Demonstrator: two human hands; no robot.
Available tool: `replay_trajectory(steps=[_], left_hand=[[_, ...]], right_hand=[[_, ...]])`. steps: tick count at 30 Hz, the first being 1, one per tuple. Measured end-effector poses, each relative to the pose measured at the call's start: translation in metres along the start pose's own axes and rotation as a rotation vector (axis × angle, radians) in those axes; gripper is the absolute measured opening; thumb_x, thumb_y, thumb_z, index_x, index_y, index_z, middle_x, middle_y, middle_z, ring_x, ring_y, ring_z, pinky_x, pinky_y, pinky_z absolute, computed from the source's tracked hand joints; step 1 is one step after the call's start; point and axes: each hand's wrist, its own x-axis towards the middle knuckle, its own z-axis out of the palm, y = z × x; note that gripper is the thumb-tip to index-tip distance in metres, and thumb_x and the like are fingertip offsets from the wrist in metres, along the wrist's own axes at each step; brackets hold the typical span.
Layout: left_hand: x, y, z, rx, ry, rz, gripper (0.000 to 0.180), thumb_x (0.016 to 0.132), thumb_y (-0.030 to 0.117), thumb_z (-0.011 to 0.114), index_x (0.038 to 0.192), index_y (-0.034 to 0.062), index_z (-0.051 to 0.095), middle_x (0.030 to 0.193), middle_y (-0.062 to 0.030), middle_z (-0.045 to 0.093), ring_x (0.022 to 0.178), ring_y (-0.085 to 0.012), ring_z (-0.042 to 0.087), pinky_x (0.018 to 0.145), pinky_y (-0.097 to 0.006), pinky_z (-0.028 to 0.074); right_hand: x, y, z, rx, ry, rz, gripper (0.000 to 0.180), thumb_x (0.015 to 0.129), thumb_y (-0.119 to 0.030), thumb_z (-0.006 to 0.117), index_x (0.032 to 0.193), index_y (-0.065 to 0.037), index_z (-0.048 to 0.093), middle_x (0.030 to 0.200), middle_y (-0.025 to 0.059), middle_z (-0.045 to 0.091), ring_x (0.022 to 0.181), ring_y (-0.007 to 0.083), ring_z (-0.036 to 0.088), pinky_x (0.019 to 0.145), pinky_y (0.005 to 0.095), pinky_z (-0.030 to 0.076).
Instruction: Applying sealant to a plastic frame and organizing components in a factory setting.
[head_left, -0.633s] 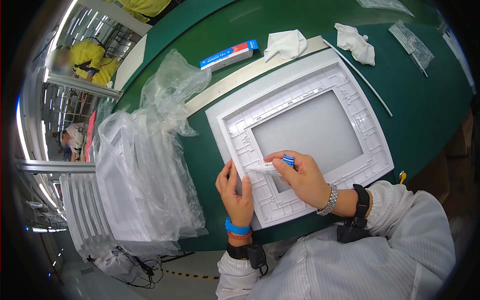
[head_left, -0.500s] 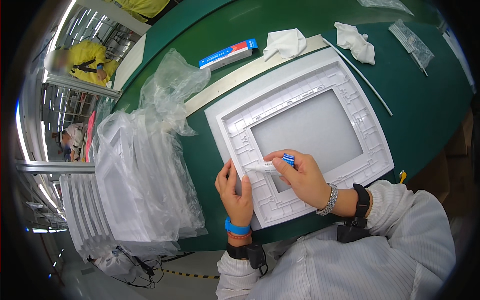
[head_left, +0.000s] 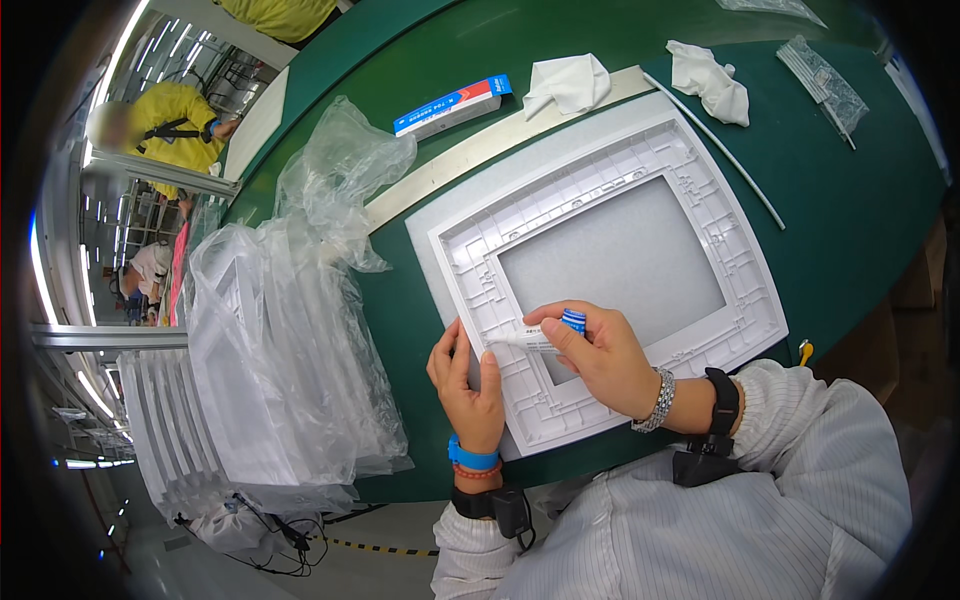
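A white plastic frame [head_left: 738, 262] with a ribbed inner side and a large rectangular opening lies tilted on a pale sheet [head_left: 610, 250] on the green table. My left hand [head_left: 470, 400] grips the frame's left edge, thumb over the rim and fingers along the outside. In my right hand [head_left: 615, 365] a white tube [head_left: 538, 341] with a blue end is pinched between thumb and fingers. Its narrow nozzle points left, over the frame's left side, close to my left thumb. Whether the nozzle touches the plastic I cannot tell.
Left of me stand several similar frames [head_left: 255, 380] wrapped in clear plastic bags. Along the far side lie a blue, white and red box [head_left: 452, 108], a flat metal strip [head_left: 480, 148], white cloths [head_left: 568, 84], a thin white rod [head_left: 720, 155] and a bagged part [head_left: 822, 85].
The tube's nozzle has shifted slightly toward me and left along the frame's side. My left hand keeps its grip. In the background, a person in yellow has moved an arm.
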Motion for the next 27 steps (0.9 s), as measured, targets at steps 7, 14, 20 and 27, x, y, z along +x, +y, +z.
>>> replay_trajectory(steps=[7,14,20,27], left_hand=[[-0.001,-0.001,-0.001,0.005,-0.003,-0.002,0.042,0.082,0.011,0.057,0.123,0.0009,0.055,0.126,-0.0113,0.049,0.117,-0.0272,0.04,0.099,-0.037,0.032],[-0.002,-0.002,-0.001,0.011,-0.006,-0.003,0.042,0.082,0.01,0.057,0.123,0.001,0.054,0.127,-0.0115,0.048,0.117,-0.0272,0.04,0.1,-0.037,0.031],[0.001,-0.002,-0.001,0.03,-0.006,0.019,0.039,0.087,0.015,0.053,0.123,0.0008,0.054,0.126,-0.0121,0.049,0.118,-0.0272,0.039,0.1,-0.037,0.03],[0.002,-0.013,0.007,0.014,0.015,0.062,0.047,0.1,0.029,0.026,0.122,-0.0035,0.051,0.121,-0.0182,0.049,0.116,-0.0289,0.042,0.101,-0.037,0.029]], right_hand=[[-0.001,0.001,0.002,0.017,0.0,-0.004,0.023,0.092,-0.017,0.052,0.1,0.002,0.063,0.062,-0.0026,0.051,0.054,0.0014,0.04,0.046,0.0192,0.034],[-0.001,0.001,0.001,0.057,-0.009,0.029,0.022,0.092,-0.017,0.052,0.1,0.001,0.063,0.063,-0.0035,0.052,0.053,0.0005,0.039,0.046,0.0181,0.033],[0.003,-0.004,0.003,0.168,0.009,0.122,0.022,0.093,-0.019,0.051,0.099,-0.001,0.062,0.065,-0.0027,0.053,0.05,0.0,0.04,0.042,0.0163,0.033],[-0.007,-0.017,-0.018,0.483,-0.014,0.289,0.028,0.095,-0.027,0.049,0.112,-0.006,0.053,0.059,-0.0014,0.042,0.043,0.0044,0.033,0.038,0.0178,0.028]])
